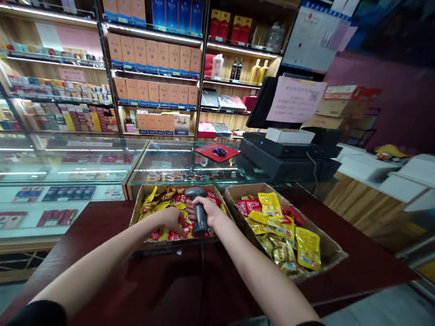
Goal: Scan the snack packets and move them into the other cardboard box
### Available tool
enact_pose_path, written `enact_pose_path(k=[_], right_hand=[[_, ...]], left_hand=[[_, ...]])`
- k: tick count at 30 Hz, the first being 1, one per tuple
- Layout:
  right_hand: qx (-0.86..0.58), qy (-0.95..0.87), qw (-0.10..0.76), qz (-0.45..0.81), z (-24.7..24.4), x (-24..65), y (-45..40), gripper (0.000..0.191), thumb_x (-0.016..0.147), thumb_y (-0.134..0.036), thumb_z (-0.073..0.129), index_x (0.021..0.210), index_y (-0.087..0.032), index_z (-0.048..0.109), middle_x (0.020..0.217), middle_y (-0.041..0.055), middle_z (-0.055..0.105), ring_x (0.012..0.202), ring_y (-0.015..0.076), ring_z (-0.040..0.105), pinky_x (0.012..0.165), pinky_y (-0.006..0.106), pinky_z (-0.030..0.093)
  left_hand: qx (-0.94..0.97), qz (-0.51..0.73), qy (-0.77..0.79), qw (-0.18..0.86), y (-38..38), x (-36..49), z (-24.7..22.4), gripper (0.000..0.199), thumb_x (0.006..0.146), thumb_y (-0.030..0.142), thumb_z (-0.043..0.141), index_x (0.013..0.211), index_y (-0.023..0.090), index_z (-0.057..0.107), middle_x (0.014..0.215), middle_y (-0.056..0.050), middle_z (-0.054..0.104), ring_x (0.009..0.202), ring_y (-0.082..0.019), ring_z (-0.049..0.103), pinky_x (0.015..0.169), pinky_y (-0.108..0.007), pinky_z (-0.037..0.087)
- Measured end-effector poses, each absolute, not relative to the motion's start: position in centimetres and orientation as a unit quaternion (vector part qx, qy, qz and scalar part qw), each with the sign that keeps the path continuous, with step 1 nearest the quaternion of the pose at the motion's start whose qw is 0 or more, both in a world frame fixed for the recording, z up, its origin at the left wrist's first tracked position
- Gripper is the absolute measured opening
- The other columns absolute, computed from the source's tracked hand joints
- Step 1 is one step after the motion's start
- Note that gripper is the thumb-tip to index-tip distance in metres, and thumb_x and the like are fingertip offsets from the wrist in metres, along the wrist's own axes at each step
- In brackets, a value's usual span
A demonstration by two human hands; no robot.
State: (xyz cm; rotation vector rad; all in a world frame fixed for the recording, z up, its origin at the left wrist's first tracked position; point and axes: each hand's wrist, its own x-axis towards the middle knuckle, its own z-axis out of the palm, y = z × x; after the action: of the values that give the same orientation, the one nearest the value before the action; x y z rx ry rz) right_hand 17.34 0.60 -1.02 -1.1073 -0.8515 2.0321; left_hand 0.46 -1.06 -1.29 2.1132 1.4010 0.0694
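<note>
Dark grey handheld scanner [199, 219], corded

Pistol form: rounded head, straight grip, thin black cable [202, 257] trailing from the base toward the near side. Position: above the left carton [134, 211], grip roughly upright. Right hand [212, 213]: fingers closed around the grip. Left hand [172, 219]: fingers bent downward over the left carton's packets [165, 198], partly open; whether it has hold of one cannot be told.

Surroundings: left carton, cardboard, filled with red, yellow and gold packets; both hands and the scanner cover part of these. Right carton [334, 254], just beside, similar contents, large yellow pouches [308, 248] uppermost. Both stand on a dark red-brown tabletop [142, 290]. Beyond: glass counter [172, 150], red mat [205, 150] bearing a computer mouse [219, 152], and a black monitor [260, 102] partly covered by a paper notice [296, 101].
</note>
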Motion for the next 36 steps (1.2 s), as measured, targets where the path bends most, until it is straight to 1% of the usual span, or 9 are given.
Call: enact_pose_path(k=[3,5,8,11,17,22,27,31,36], right_hand=[[-0.42,-0.287,0.329,0.796,-1.1,17.7,0.5,0.008,0.072,-0.019,0.059,0.076,-0.013,0.061,0.053,0.0012,0.058,0.049,0.0125,0.055,0.054,0.024,0.049],[-0.417,-0.269,0.335,0.801,-0.8,18.1,0.5,0.008,0.073,-0.016,0.057,0.078,-0.013,0.062,0.056,0.0023,0.06,0.052,0.013,0.058,0.057,0.025,0.051],[-0.409,-0.253,0.348,0.805,-0.2,18.8,0.4,0.014,0.074,-0.013,0.051,0.083,-0.012,0.063,0.064,0.0047,0.065,0.059,0.0139,0.062,0.064,0.026,0.054],[-0.403,-0.248,0.359,0.805,0.4,19.4,0.4,0.018,0.075,-0.013,0.049,0.087,-0.012,0.063,0.07,0.0063,0.066,0.064,0.015,0.064,0.069,0.031,0.055],[-0.33,-0.225,0.343,0.85,0.5,19.3,0.1,0.019,0.073,-0.013,0.048,0.088,-0.013,0.06,0.069,0.0047,0.064,0.067,0.0179,0.066,0.077,0.043,0.055],[-0.3,-0.206,0.357,0.861,0.8,19.0,0.0,0.022,0.072,-0.009,0.048,0.09,-0.013,0.059,0.069,0.0056,0.064,0.07,0.0181,0.067,0.079,0.04,0.055],[-0.316,-0.17,0.393,0.846,1.3,18.8,-0.2,0.02,0.073,-0.008,0.046,0.088,-0.011,0.058,0.071,0.0079,0.065,0.071,0.0174,0.067,0.078,0.036,0.056],[-0.322,-0.17,0.412,0.836,1.7,18.6,-0.6,0.021,0.073,-0.006,0.045,0.088,-0.01,0.058,0.071,0.0077,0.066,0.072,0.017,0.068,0.08,0.036,0.056],[-0.297,-0.196,0.406,0.842,2.2,19.1,-1.1,0.022,0.074,-0.006,0.044,0.091,-0.01,0.058,0.077,0.0099,0.067,0.076,0.0178,0.068,0.083,0.037,0.055]], left_hand=[[0.81,-0.017,0.502,0.304,-0.9,0.7,-0.7,0.026,0.05,0.038,0.079,0.048,0.019,0.061,0.043,0.005,0.046,0.048,-0.01,0.04,0.052,-0.022,0.03],[0.805,-0.024,0.491,0.332,-0.6,0.1,-0.1,0.028,0.051,0.037,0.079,0.047,0.018,0.058,0.04,0.006,0.042,0.046,-0.009,0.035,0.05,-0.022,0.028],[0.77,0.024,0.509,0.384,0.3,-1.8,0.7,0.026,0.047,0.034,0.082,0.06,0.019,0.065,0.048,0.006,0.051,0.048,-0.009,0.04,0.049,-0.021,0.028],[0.698,0.116,0.555,0.437,0.9,-3.5,1.1,0.034,0.045,0.034,0.084,0.071,0.019,0.066,0.054,0.005,0.055,0.049,-0.009,0.044,0.048,-0.02,0.031],[0.54,0.235,0.563,0.58,0.8,-3.3,0.9,0.042,0.045,0.035,0.086,0.073,0.017,0.061,0.064,0.002,0.061,0.055,-0.011,0.055,0.053,-0.022,0.042],[0.499,0.268,0.533,0.629,0.2,-1.9,0.3,0.044,0.053,0.038,0.084,0.085,0.015,0.064,0.079,-0.005,0.067,0.068,-0.015,0.062,0.061,-0.025,0.048],[0.491,0.321,0.579,0.566,-0.1,-0.5,0.2,0.046,0.063,0.04,0.079,0.097,0.017,0.06,0.073,-0.001,0.063,0.066,-0.013,0.059,0.061,-0.025,0.05],[0.456,0.297,0.499,0.674,0.1,-0.1,0.2,0.039,0.077,0.05,0.064,0.096,0.016,0.061,0.079,-0.004,0.063,0.069,-0.014,0.061,0.065,-0.029,0.053],[0.42,0.324,0.429,0.731,0.0,-0.3,-0.3,0.04,0.075,0.051,0.066,0.091,0.016,0.061,0.083,-0.007,0.066,0.071,-0.016,0.064,0.068,-0.033,0.056]])
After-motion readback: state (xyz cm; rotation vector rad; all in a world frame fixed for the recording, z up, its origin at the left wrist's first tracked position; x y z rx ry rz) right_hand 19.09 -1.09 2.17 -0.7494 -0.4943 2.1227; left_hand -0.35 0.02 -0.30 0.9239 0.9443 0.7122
